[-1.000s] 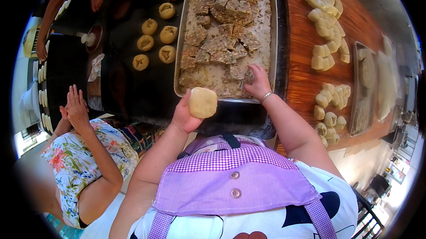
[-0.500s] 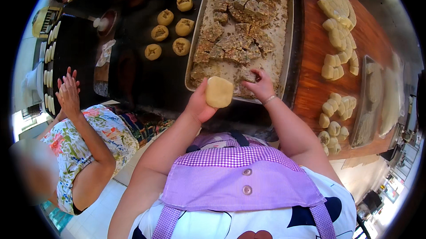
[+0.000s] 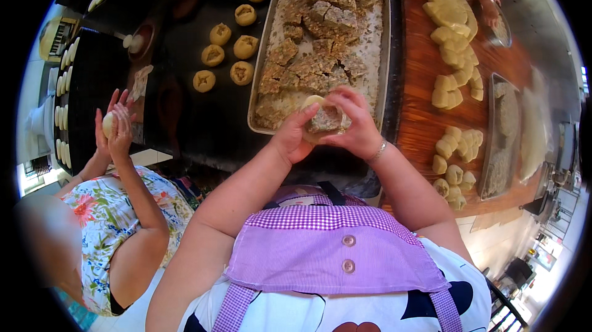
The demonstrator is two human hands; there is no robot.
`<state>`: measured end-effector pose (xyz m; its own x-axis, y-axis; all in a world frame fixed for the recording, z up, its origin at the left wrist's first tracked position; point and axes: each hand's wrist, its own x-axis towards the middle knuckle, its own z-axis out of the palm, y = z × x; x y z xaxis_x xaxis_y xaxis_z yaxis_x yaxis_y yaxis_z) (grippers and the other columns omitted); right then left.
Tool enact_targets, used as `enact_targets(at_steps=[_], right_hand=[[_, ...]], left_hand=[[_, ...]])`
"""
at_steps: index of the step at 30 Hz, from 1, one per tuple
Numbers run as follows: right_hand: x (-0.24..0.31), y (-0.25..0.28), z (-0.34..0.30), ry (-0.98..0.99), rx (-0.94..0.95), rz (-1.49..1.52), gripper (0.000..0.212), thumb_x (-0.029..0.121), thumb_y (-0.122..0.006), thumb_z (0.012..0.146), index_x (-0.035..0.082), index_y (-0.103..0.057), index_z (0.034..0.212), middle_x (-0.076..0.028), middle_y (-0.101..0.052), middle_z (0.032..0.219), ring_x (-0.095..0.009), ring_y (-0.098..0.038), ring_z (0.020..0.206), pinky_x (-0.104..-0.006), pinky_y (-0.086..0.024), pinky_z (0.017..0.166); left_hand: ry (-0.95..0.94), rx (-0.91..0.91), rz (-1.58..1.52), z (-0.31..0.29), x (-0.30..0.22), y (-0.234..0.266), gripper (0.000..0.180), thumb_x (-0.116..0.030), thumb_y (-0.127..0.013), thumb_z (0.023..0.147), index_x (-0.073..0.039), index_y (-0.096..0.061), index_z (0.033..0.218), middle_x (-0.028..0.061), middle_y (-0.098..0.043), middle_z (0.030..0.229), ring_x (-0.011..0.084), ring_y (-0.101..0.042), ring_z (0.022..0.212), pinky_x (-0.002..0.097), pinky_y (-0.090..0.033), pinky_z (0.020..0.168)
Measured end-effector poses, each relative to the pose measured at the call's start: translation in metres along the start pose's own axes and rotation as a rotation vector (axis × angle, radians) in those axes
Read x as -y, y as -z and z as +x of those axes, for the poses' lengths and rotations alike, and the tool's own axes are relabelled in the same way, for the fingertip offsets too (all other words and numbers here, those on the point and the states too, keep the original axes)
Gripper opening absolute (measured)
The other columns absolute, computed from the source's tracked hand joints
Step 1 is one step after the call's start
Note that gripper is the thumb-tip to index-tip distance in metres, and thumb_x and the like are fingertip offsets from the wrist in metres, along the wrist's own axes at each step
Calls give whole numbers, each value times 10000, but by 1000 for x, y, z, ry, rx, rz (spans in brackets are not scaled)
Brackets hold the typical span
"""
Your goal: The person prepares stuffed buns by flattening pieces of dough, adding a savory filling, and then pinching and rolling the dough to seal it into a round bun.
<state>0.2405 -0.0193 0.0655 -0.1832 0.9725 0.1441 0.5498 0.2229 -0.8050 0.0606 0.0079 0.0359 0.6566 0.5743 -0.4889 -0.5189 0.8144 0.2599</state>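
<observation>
My left hand (image 3: pixel 295 136) cups a flat dough round (image 3: pixel 312 101), its thumb along the upper left rim. A chunk of crumbly brownish filling (image 3: pixel 327 120) sits in the middle of the dough. From the right, my right hand (image 3: pixel 356 123) curves its fingers and thumb around the filled dough; some fingertips are hidden. Just beyond both hands lies a metal tray (image 3: pixel 254 110) holding broken slabs of filling (image 3: pixel 311 70).
Several filled dough balls (image 3: pixel 245 47) sit on the dark table left of the tray. Cut dough pieces (image 3: pixel 453 54) cover part of the wooden board (image 3: pixel 416 116) at right, beside a clear container (image 3: pixel 496 171). A co-worker's hands (image 3: pixel 114 125) hold dough at left; others work at the far side.
My right hand has brought a filling chunk from the tray onto the dough round, and both hands now meet around it. The co-worker at left now shows dough between the palms.
</observation>
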Motion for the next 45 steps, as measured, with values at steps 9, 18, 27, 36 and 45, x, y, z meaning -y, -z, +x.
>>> enact_targets(at_steps=[9,18,27,36,45], right_hand=[[-9,-38,-31,-882,-242,1502,644,585,-392,979,56,-504,1328,-92,-578,1298,-215,-540,1200,-380,-384,1059],[4,-31,-31,-822,-399,1584,539,456,-482,995,47,-499,1345,-80,-598,1250,-199,-557,1162,-356,-438,997],[-6,-45,-37,-647,-588,1122,337,175,-519,988,-10,-576,1264,-63,-634,1168,-122,-578,1036,-264,-452,933],[-21,-36,-16,-674,-689,1331,409,330,-441,1036,0,-572,1238,-81,-624,1160,-147,-589,1026,-289,-466,917],[-24,-36,-24,-590,-470,999,487,367,-513,1002,-14,-518,1305,-65,-604,1160,-135,-553,1049,-289,-436,939]], left_hand=[[9,-19,-58,13,33,-10,429,-306,-683,873,-51,-573,1200,87,-644,1168,230,-609,1102,414,-475,994],[-198,-157,179,12,42,-27,279,-239,-597,945,-72,-576,1168,55,-644,1093,185,-613,1026,360,-489,929],[-499,-362,519,30,74,-27,245,-177,-586,966,-34,-580,1165,44,-641,1052,126,-602,935,281,-489,855],[-398,-237,406,59,51,-23,435,-358,-608,952,-36,-540,1235,62,-623,1122,152,-594,1017,313,-486,907],[-325,-78,284,38,36,-24,443,-267,-714,883,-104,-524,1249,24,-602,1123,166,-584,1044,357,-496,918]])
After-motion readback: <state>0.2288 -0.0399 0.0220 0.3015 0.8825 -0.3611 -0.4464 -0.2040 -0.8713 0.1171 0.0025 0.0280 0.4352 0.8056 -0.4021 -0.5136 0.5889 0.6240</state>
